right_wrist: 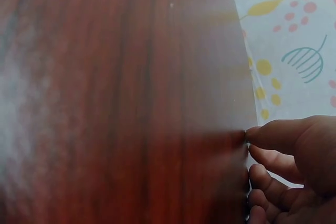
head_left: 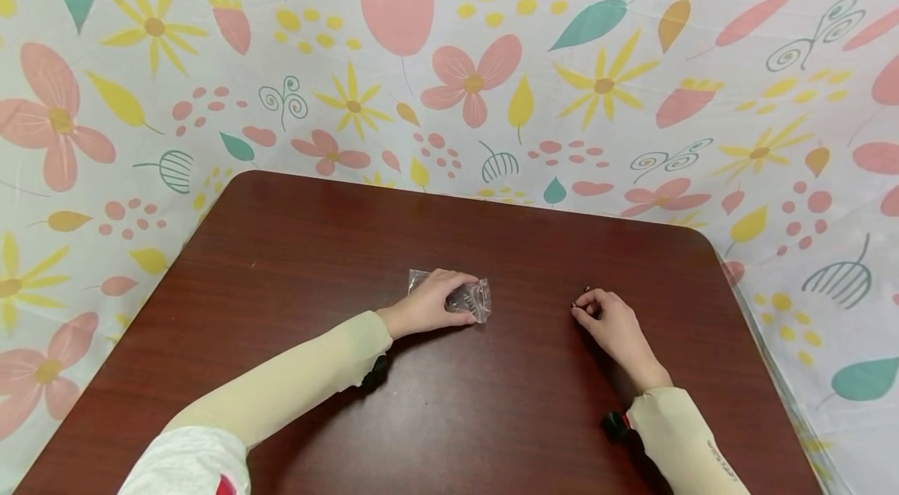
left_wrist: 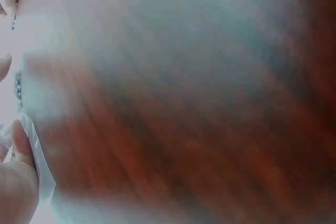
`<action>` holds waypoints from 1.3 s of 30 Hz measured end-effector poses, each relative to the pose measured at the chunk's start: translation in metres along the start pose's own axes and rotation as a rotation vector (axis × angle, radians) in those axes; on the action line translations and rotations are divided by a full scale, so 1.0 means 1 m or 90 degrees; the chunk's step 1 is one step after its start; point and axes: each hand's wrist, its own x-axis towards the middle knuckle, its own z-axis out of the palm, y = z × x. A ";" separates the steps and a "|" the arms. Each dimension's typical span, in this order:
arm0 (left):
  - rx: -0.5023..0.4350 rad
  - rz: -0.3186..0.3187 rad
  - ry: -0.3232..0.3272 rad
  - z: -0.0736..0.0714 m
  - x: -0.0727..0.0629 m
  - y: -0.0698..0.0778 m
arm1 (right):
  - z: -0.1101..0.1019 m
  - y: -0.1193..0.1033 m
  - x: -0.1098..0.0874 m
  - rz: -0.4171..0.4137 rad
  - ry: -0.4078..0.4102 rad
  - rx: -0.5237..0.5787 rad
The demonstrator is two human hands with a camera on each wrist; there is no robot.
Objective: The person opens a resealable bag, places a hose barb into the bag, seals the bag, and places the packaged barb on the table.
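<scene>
A small clear plastic bag (head_left: 481, 300) lies on the brown table, with several tiny dark pieces inside, too small to name. My left hand (head_left: 430, 304) grips it, fingers on its far side and thumb on its near side. The left wrist view shows the bag (left_wrist: 43, 174) beside the thumb. To the right, my right hand (head_left: 614, 322) is low over the table, thumb and index fingertip pinching a tiny dark piece (head_left: 574, 305) whose kind I cannot tell. Another small dark speck (head_left: 587, 290) lies just beyond those fingertips. The right wrist view shows the right hand (right_wrist: 294, 166) at the table surface.
The dark wood-grain table (head_left: 463, 417) has rounded far corners. Behind it and along both sides hangs a white cloth (head_left: 534, 89) printed with flowers and leaves. Dark devices sit under both wrists.
</scene>
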 end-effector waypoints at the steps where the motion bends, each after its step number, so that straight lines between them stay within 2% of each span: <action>1: 0.001 -0.001 0.000 0.000 0.000 0.000 | 0.000 0.000 0.000 0.001 0.000 0.000; 39: 0.006 0.004 -0.004 0.001 -0.001 0.001 | 0.000 -0.002 0.001 0.017 -0.020 -0.019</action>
